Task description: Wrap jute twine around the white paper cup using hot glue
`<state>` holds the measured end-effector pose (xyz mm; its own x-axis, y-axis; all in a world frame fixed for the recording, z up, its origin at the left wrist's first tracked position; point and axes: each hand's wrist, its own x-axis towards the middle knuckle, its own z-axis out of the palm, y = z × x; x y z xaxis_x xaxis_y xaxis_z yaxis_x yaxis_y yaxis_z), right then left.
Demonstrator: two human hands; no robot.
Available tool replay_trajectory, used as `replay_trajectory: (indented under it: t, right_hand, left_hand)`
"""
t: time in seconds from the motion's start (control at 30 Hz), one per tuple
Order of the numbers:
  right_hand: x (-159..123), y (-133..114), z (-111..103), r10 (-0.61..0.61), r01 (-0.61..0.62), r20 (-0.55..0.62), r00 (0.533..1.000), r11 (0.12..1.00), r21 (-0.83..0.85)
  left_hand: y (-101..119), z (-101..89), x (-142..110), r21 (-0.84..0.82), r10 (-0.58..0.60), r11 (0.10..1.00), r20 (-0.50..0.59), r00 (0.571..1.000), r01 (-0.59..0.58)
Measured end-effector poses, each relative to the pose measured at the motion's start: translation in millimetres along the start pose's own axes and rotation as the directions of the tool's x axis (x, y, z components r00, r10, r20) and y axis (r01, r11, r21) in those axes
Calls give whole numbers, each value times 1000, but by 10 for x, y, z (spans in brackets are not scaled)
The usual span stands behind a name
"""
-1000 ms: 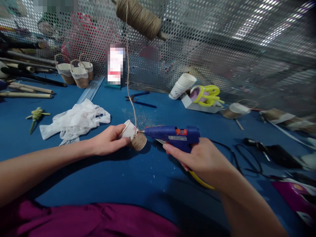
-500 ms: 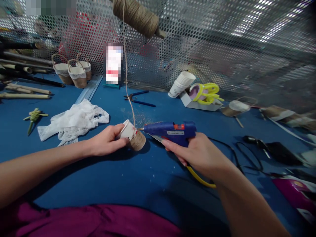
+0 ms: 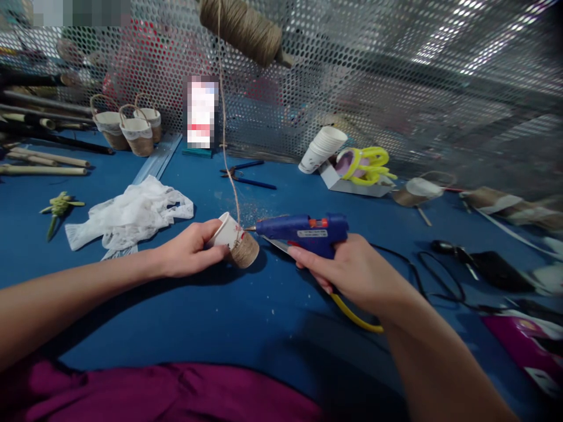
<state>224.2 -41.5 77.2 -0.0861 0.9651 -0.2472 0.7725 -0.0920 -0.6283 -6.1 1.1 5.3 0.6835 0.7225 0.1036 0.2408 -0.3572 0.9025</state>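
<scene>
My left hand [image 3: 193, 249] is closed round a white paper cup [image 3: 225, 233], tilted, its lower part wrapped in brown twine [image 3: 245, 251]. A strand of twine [image 3: 229, 176] runs from the cup up to a spool [image 3: 241, 29]. In my right hand [image 3: 347, 264] is a blue hot glue gun [image 3: 303, 228], its nozzle at the cup's side by the twine's upper edge. The same hand also holds scissors [image 3: 352, 315]; a blade shows under the gun and a yellow handle below the hand.
White lace [image 3: 132, 214] lies left of the cup. Behind stand several twine-wrapped cups [image 3: 138, 140], a phone [image 3: 201, 114], pliers [image 3: 248, 174] and stacked paper cups [image 3: 323, 149]. To the right are a box with yellow ties [image 3: 367, 167], a twine-wrapped cup [image 3: 416, 192] and a black cord [image 3: 409, 264].
Both hands, the cup and the glue gun keep almost the same places. The whole view has shifted very slightly.
</scene>
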Motion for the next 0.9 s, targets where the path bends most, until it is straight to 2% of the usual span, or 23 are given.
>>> replay_trajectory:
  t: [0.17,0.33,0.63,0.9]
  right_hand:
    - [-5,-5,-3,12,-12,11,1000,1000,-1]
    - [-53,15,-22,-42,42,30,999,999,-28]
    - [-15,-7,10,24,-24,8,1000,1000,12]
    - [-81,41,9,-19,19,31,999,1000,13]
  left_hand:
    - [23,-3,-4,21,-6,1000,-6,1000,6]
    - [40,-2,2,7,0,1000,-5,1000,0]
    - [11,1,-9,37,-9,999,-8,1000,10]
    - [8,9,0,11,-9,1000,-4,1000,9]
